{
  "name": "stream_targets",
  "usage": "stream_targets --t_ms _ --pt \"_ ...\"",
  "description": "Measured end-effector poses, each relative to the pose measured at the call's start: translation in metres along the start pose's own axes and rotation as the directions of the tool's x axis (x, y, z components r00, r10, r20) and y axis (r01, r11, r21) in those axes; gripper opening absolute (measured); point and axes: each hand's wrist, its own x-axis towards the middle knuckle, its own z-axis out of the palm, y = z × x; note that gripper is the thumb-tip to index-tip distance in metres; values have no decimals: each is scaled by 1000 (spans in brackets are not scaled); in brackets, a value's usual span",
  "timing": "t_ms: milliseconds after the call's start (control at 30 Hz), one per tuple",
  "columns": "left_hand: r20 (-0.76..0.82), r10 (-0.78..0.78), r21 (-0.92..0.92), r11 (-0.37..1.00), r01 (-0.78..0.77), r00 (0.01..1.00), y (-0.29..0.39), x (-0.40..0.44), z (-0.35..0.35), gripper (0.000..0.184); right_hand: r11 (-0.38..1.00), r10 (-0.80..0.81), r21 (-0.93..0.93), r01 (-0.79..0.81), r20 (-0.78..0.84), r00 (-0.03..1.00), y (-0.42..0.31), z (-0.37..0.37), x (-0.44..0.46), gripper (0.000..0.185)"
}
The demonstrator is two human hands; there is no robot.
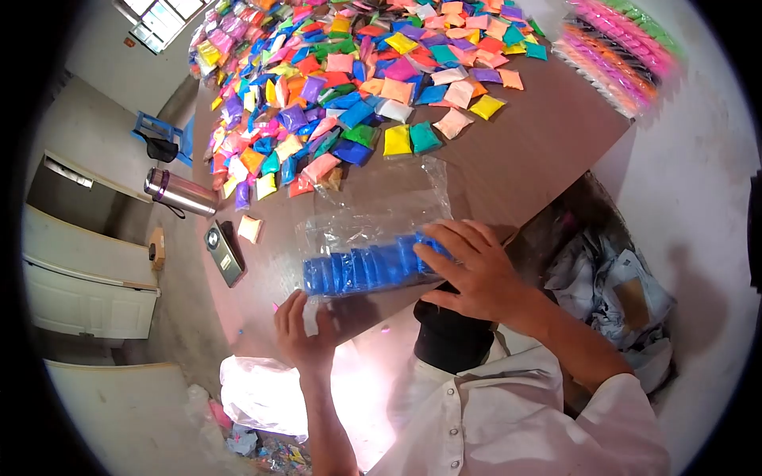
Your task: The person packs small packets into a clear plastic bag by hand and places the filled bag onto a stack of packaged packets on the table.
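Note:
A clear plastic bag lies flat near the table's front edge, with a row of blue packets inside along its near side. My right hand rests over the right end of the row, its fingers spread on the plastic and the last packets. At the row's left end is my left hand, fingers apart and slightly curled beside the bag's lower left corner, holding nothing. A single pale packet lies on the table left of the bag.
Many colourful packets cover the far part of the table. A steel flask and a phone are at the left edge. Bundles of coloured strips lie at the back right. A box with crumpled plastic stands at right.

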Motion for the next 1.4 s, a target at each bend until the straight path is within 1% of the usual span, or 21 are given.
stream_targets --t_ms 67,100,133,200,233,267,333,367,433,467,533,767,833,933,1133,1267,1333,1400 --pt "42 264 7 964 -265 964 14 11 4 41 1000 -29 -4 29 18 999 -3 7 11 69" --pt "86 293 -1 956 -294 952 18 14 7 50 998 -58 -11 59 42 997 -5 11 17 72" --pt "86 298 2 954 -299 951 24 18 9 50 998 -58 -9 58 36 998 -5 16 22 72" --pt "157 364 54 925 -376 918 37 31 10 57 998 -42 -45 47 96 994 -5 29 27 78" --pt "219 361 53 924 -380 907 35 37 13 62 998 -42 -42 46 93 995 -4 34 28 78" --pt "220 362 55 923 -382 906 32 43 16 62 997 -12 -74 20 110 994 -3 38 29 79" --pt "281 436 60 881 -469 855 25 56 23 67 995 21 -103 -8 128 992 -2 43 29 81" --pt "285 436 60 881 -469 854 19 60 26 67 994 38 -109 -23 131 991 0 44 29 81" --pt "350 488 2 853 -521 800 10 70 30 76 992 57 -117 -41 134 989 3 46 29 82" --pt "351 488 -1 854 -520 800 7 74 32 76 995 71 -83 -60 139 988 5 48 29 83" --pt "358 502 -79 856 -510 787 3 79 35 79 996 83 -49 -77 152 985 7 48 30 85" --pt "360 512 -113 854 -508 780 -1 91 36 78 996 92 -5 -93 191 977 8 44 34 84" --pt "408 385 -164 923 -349 827 -8 92 37 77 995 95 3 -97 195 976 9 44 33 84" --pt "381 384 -167 923 -346 841 -16 91 43 76 993 115 -9 -115 202 973 10 46 33 83" --pt "367 381 -207 923 -325 849 -11 90 40 72 995 94 -6 -95 190 977 11 46 29 81" --pt "364 389 -184 921 -344 846 -12 81 35 71 997 80 -10 -79 205 975 13 45 24 81" --pt "344 365 -171 930 -325 865 -10 74 33 71 997 81 -10 -81 205 975 11 42 21 83" --pt "341 360 -172 932 -319 868 -3 69 30 71 992 122 -15 -122 268 956 6 33 21 84"
